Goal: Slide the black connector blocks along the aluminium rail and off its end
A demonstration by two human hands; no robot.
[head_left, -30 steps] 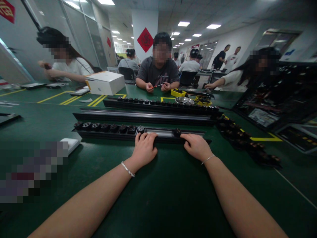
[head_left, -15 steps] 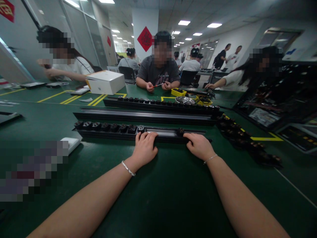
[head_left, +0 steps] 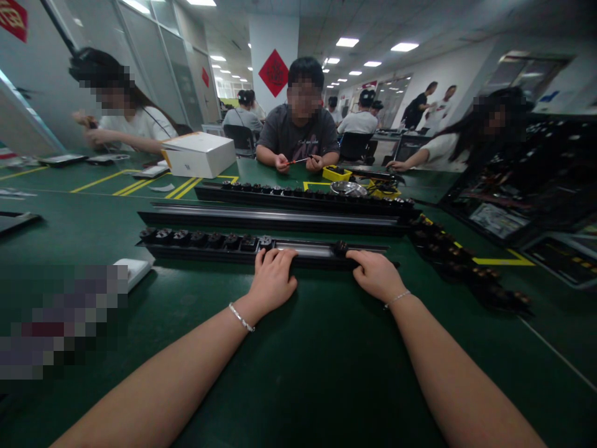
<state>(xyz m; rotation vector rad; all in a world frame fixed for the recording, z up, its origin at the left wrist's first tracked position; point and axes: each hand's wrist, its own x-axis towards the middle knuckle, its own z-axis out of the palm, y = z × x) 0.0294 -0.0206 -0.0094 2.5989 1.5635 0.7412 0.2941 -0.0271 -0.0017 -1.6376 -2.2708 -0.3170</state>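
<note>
Hardly shifted, both hands, left (head_left: 273, 280) and right (head_left: 375, 274), still grasp the black rail (head_left: 308, 252).

Table (head_left: 298, 373): dark green, yellow lines at upper left. Rail (head_left: 209, 249): black, silver strip at centre. Box (head_left: 199, 155): white. Wall diamond (head_left: 273, 73): red. Tray (head_left: 336, 174): yellow.

An assembly workshop: long green worktable (head_left: 298, 373) with yellow floor-tape markings, seated workers, black socket rails (head_left: 261, 247), fluorescent ceiling lights.
</note>
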